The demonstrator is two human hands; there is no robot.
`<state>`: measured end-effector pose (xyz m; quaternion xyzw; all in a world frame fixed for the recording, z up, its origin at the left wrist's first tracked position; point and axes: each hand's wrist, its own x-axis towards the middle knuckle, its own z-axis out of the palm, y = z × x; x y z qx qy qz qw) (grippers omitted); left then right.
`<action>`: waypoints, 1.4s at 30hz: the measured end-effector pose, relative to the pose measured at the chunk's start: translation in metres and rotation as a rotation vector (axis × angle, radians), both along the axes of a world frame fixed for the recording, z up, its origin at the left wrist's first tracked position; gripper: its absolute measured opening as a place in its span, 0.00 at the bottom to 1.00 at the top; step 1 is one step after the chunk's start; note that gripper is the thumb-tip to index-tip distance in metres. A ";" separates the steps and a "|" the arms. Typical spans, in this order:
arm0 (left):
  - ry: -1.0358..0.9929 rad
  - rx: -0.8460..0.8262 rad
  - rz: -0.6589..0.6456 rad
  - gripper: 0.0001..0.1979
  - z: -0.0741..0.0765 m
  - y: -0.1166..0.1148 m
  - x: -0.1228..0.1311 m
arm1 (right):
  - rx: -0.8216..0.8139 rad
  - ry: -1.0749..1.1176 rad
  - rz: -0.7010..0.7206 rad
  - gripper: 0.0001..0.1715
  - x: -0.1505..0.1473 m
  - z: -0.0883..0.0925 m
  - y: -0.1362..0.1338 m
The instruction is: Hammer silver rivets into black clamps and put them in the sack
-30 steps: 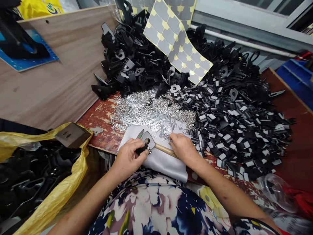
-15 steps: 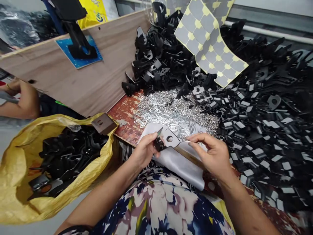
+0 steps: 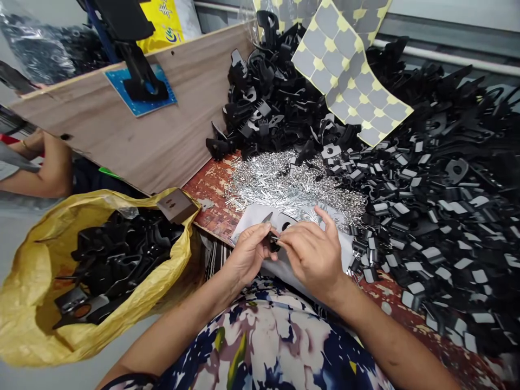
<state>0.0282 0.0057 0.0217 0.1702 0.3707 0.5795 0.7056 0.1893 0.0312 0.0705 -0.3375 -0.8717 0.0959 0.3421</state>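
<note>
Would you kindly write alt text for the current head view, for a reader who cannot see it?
A person's left hand holds a black part with the right hand close against it, over a grey cloth. Beyond lie a heap of silver pins and piles of black pieces; to the left stands an open yellow sack with more inside.

The right hand (image 3: 314,254) partly hides the black part (image 3: 272,243); the left edge crops a co-worker (image 3: 57,169).
</note>
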 end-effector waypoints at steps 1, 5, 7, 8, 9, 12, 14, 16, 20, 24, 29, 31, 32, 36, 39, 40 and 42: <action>-0.007 -0.005 0.006 0.17 -0.001 -0.001 0.001 | 0.028 -0.033 0.003 0.08 -0.001 0.002 0.000; -0.019 0.000 0.049 0.18 -0.002 -0.004 0.001 | 0.041 -0.043 -0.018 0.09 -0.001 0.006 0.005; -0.019 0.005 0.053 0.18 -0.002 -0.004 0.001 | 0.038 -0.044 -0.013 0.09 0.000 0.007 0.007; -0.019 0.006 0.052 0.18 -0.001 -0.005 0.001 | 0.045 -0.054 0.000 0.09 0.000 0.008 0.007; -0.019 0.007 0.051 0.18 -0.001 -0.005 0.001 | 0.054 -0.065 0.011 0.10 -0.001 0.008 0.006; -0.028 0.011 0.057 0.18 0.000 -0.005 0.001 | 0.075 -0.056 0.011 0.11 -0.002 0.008 0.001; -0.034 0.016 0.064 0.18 0.000 -0.005 0.002 | 0.070 -0.018 -0.023 0.10 -0.003 0.008 -0.001; -0.040 0.022 0.068 0.18 0.000 -0.006 0.003 | 0.044 0.014 -0.042 0.10 -0.003 0.008 -0.001; -0.045 0.033 0.055 0.17 0.000 -0.006 0.003 | -0.021 0.054 -0.018 0.09 0.000 0.008 0.003; -0.041 0.040 0.039 0.17 0.000 -0.007 0.003 | -0.011 0.048 -0.023 0.09 0.000 0.008 0.000; -0.066 0.037 0.062 0.14 -0.002 -0.008 0.008 | 0.224 -0.092 -0.040 0.10 -0.011 0.007 -0.008; -0.073 0.045 0.110 0.12 -0.001 -0.008 0.010 | 0.277 -0.143 -0.046 0.12 -0.015 0.003 -0.010; -0.066 0.043 0.127 0.12 0.000 -0.008 0.011 | 0.271 -0.158 -0.052 0.13 -0.015 0.000 -0.010; 0.031 -0.003 0.086 0.15 0.006 -0.012 0.009 | 0.177 -0.137 -0.039 0.15 -0.012 -0.012 -0.007; 0.066 0.032 0.039 0.16 0.008 -0.019 0.003 | 0.166 -0.054 -0.034 0.13 -0.013 -0.016 -0.008; 0.084 0.072 0.046 0.16 0.008 -0.023 0.000 | 0.170 -0.024 -0.040 0.11 -0.015 -0.016 -0.008; 0.199 0.158 0.114 0.21 0.006 -0.032 -0.010 | 0.168 0.009 -0.037 0.10 -0.020 -0.017 -0.010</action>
